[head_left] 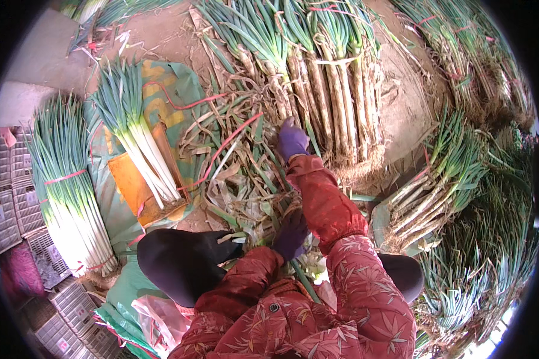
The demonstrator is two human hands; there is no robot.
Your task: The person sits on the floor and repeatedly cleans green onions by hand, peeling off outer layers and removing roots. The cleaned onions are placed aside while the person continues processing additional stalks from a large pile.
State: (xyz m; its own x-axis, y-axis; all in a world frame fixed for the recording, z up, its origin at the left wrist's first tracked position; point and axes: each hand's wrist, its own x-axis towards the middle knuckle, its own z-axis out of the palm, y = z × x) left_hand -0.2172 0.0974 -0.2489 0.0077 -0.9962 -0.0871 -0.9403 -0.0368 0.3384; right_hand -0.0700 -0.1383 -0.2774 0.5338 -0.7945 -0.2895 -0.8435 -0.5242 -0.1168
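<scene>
My right hand (pixel 293 141), in a purple glove, reaches forward to the left side of a big bundle of untrimmed green onions (pixel 340 107). Its fingers look closed around the lower end of some brown-skinned stalks there. Lower down, close to my knees, is my left hand (pixel 291 235) in a dark purple glove; shadow hides its fingers and whatever may be in them. Dry peeled leaves (pixel 239 185) lie in a heap between and left of my hands. Peeled green onions (pixel 147 149) with white stems rest on an orange board-like stand (pixel 126 179) to the left.
A tied bundle of clean green onions (pixel 72 191) stands at far left beside grey plastic crates (pixel 33 206). More untrimmed onions (pixel 437 185) lie at right. Red ties (pixel 233 140) trail over the heap. A green sheet (pixel 179 90) covers ground at left.
</scene>
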